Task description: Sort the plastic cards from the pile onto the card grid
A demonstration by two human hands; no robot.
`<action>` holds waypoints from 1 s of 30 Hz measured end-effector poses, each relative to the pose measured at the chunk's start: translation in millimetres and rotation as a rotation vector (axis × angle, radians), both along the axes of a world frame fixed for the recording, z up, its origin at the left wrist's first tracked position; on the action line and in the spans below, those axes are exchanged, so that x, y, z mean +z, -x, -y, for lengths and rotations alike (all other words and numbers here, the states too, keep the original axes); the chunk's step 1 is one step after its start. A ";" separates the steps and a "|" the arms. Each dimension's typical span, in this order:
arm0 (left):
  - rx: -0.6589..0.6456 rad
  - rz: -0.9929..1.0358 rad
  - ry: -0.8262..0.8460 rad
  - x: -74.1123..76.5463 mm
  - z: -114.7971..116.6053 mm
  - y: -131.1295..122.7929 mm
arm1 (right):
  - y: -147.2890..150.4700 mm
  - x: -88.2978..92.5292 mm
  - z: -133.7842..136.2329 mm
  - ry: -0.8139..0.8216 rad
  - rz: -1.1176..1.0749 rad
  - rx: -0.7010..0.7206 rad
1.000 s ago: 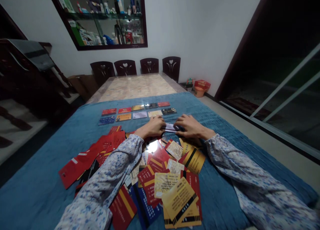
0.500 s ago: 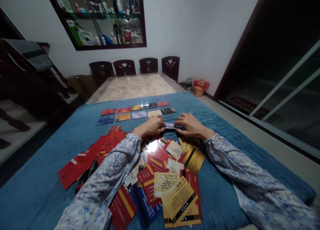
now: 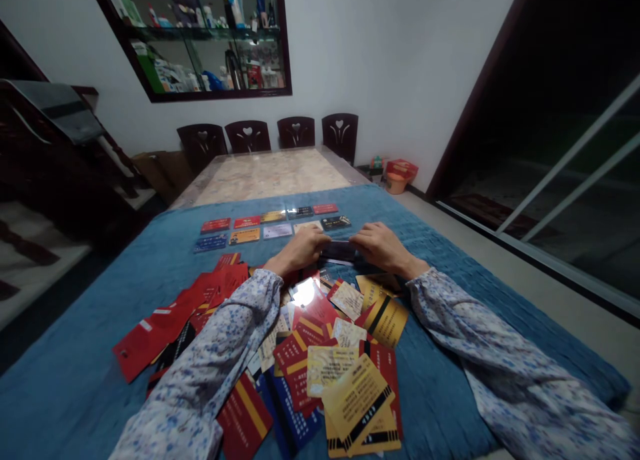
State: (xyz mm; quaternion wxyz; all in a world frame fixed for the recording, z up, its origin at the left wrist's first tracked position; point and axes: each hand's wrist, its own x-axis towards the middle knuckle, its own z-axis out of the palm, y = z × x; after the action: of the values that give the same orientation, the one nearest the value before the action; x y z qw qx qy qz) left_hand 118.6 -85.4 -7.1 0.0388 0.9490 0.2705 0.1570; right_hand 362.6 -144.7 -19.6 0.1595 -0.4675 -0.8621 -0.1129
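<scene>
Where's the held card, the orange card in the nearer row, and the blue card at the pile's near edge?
Held card [image 3: 339,251]: head view, dark middle of its visible part.
Orange card [image 3: 246,235]: head view, middle of its face.
Blue card [image 3: 291,418]: head view, middle of its uncovered part.

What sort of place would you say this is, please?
Probably a dining area in a home: there is a long table partly covered by a blue cloth, dark chairs beyond it, and a wall cabinet full of household items.
</scene>
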 end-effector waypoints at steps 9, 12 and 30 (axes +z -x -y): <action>0.092 0.102 0.020 -10.9 2.6 -4.6 | 3.7 -4.1 -0.5 0.019 -0.041 -0.151; 0.124 0.074 0.020 -12.0 2.8 -6.4 | 5.1 -4.9 0.2 0.032 -0.031 -0.167; 0.252 -0.089 0.039 -11.8 10.5 -11.0 | 14.0 -6.5 6.8 0.189 -0.036 -0.220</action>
State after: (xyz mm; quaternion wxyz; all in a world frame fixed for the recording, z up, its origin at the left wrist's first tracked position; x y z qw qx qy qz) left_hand 129.6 -95.9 -18.9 0.0250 0.9127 0.3919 0.1129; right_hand 348.6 -151.5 -26.1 0.1169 -0.5739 -0.8096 -0.0394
